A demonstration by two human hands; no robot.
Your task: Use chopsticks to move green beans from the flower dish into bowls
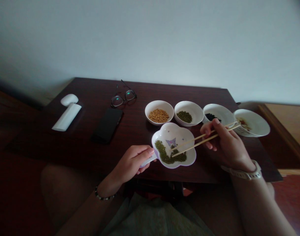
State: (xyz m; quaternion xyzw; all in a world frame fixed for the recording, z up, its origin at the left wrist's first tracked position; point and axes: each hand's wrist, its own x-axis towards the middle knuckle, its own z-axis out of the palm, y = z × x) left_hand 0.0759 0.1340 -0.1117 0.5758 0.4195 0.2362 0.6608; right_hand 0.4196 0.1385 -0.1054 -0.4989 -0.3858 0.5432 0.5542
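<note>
- The left hand is closed around the short handle of a white flower-shaped dish, which sits near the front edge of the tabletop.
- The right hand grips wooden chopsticks, their tips over the mung beans heaped along one side of the dish.
- The beans look small, hard and liable to roll, so they seem best pinched singly at the chopstick tips. The dish looks light and stiff, and its handle gives the natural hold.
- A cartoon cat print decorates the dish; no writing is legible.
- Behind the dish stand a bowl of soybeans and a bowl of green beans.
- Left of the dish lie a black smartphone and eyeglasses.
</note>
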